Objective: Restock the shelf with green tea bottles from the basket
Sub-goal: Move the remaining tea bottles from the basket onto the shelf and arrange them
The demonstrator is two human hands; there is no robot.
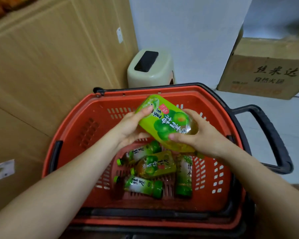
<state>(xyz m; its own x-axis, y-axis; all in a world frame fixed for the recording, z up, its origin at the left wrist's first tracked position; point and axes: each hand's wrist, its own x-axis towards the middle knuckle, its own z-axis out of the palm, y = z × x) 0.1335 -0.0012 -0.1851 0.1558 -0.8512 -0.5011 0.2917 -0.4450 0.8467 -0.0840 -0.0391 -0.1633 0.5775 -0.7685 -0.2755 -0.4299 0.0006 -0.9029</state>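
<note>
A green tea bottle [164,121] with a lime-green label showing green plums is held tilted above the red basket [86,121]. My left hand [129,128] grips its bottom end and my right hand [195,137] grips its neck end, hiding the cap. Several more green tea bottles lie on the basket floor: one with a plum label [155,163], one lying across the front [143,185], another at the back [141,152], and one at the right [184,176]. No shelf shows in this view.
Large cardboard boxes [47,66] stand to the left of the basket. A beige plastic stool [150,68] sits behind it against a white wall. A printed carton [266,73] rests on the floor at the right. The basket's black handle [269,138] sticks out rightward.
</note>
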